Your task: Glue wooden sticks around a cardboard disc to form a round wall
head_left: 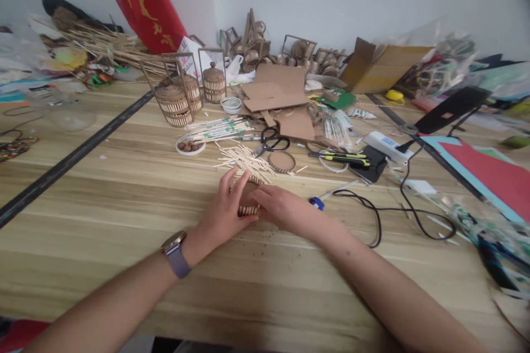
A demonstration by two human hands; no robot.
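Note:
My left hand (226, 207) and my right hand (281, 207) both close around a small round cardboard piece ringed with short wooden sticks (248, 198) that rests on the wooden table (124, 198). The left fingers curl over its top and near side; the right hand presses against its right side. A watch sits on my left wrist. Just behind lies a heap of loose cut sticks (242, 159) and a cardboard ring (281, 161).
Scissors (269, 140), a yellow-black utility knife (343, 158), a bundle of chopsticks (219, 129), a small dish (190, 146), finished stick lanterns (178, 100), cardboard sheets (277, 94), a black cable (389, 212), a white device (387, 146) and a red bag (143, 0) crowd the far side.

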